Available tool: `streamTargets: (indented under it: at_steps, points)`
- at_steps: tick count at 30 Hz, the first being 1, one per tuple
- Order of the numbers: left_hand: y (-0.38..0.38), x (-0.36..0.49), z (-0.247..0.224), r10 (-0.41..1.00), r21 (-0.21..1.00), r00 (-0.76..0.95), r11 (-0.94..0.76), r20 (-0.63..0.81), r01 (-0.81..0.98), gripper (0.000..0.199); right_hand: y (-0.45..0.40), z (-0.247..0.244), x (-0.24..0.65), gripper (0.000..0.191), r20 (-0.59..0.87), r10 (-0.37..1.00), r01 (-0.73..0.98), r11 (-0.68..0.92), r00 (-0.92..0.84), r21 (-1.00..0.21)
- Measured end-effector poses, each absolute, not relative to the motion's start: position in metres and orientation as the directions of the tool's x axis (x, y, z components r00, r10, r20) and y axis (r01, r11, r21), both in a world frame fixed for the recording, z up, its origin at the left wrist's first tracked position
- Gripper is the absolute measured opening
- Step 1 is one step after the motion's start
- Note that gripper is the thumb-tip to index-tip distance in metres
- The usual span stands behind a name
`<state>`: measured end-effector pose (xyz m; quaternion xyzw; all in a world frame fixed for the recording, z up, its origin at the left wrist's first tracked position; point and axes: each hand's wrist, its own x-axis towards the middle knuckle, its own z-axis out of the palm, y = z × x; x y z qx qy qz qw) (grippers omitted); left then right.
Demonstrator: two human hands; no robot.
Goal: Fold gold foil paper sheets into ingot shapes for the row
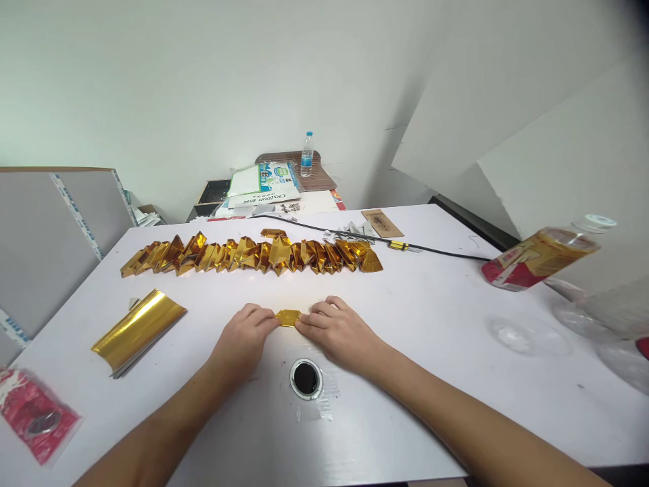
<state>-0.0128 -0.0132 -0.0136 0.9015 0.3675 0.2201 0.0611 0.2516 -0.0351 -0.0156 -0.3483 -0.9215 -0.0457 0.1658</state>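
A small folded piece of gold foil paper lies on the white table between my hands. My left hand pinches its left end, fingers bent together. At its right end, my right hand presses with thumb and fingers closed on it. Beyond the hands runs a long row of folded gold paper ingots, packed side by side. To the left rests a stack of gold foil sheets, slightly curled, with grey undersides showing at the edge.
Near my forearms a round cable hole opens in the tabletop. A pink packet lies at the left edge. A large drink bottle stands at the right. A black cable crosses behind the ingots, near a brown card.
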Motion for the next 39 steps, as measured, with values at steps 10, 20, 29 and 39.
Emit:
streamTargets:
  at_steps: [10,20,29,39]
  points:
    - [-0.018,-0.014,-0.004,0.675,0.179,0.629,-0.724,0.385,0.667,0.024,-0.038,-0.010,0.261,0.025,0.418,0.713,0.621,0.699,-0.563,-0.355]
    - [-0.003,-0.010,-0.013,0.593,0.034,0.698,-0.771,0.403,0.636,0.021,-0.026,-0.022,0.248,0.016,0.381,0.744,0.587,0.668,-0.550,-0.457]
    - [-0.002,-0.010,0.002,0.866,0.483,0.412,-0.499,0.282,0.719,0.025,-0.028,-0.031,0.238,0.022,0.541,0.582,0.641,0.761,-0.607,-0.101]
    - [-0.019,0.034,0.049,0.758,0.869,0.467,0.492,-0.455,0.047,0.062,-0.031,-0.005,0.235,0.015,0.764,0.516,0.820,0.571,-0.387,0.029]
